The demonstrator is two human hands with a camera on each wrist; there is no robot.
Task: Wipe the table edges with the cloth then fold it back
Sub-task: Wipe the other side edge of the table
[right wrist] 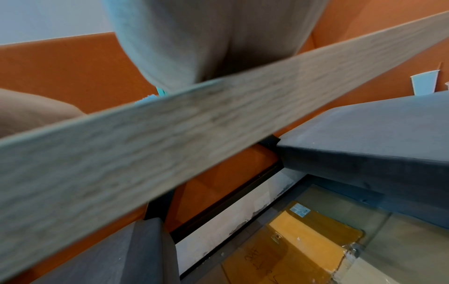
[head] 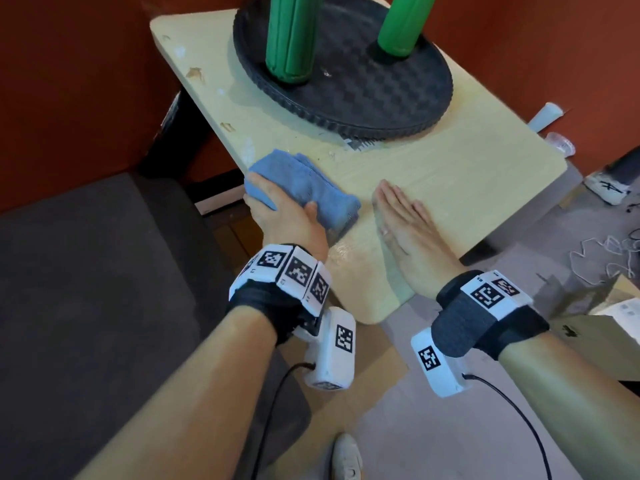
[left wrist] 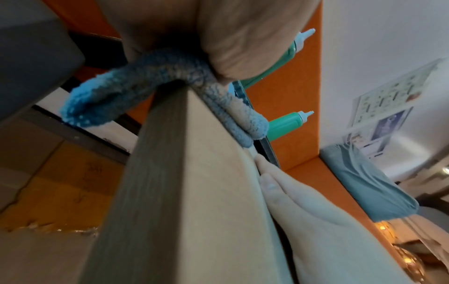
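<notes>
Two green bottles (head: 293, 36) stand on a black round tray (head: 408, 109) — grey sofa (head: 86, 271) alongside.

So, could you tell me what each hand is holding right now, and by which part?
The left hand grips the folded blue cloth at its near end, over the table edge. The right hand lies flat, holding nothing.

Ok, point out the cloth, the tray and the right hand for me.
cloth (head: 304, 185), head view, on the bunched blue fabric above the thumb.
tray (head: 408, 98), head view, on the bare patterned floor right of the bottles.
right hand (head: 412, 230), head view, on the back of the flat hand.
</notes>
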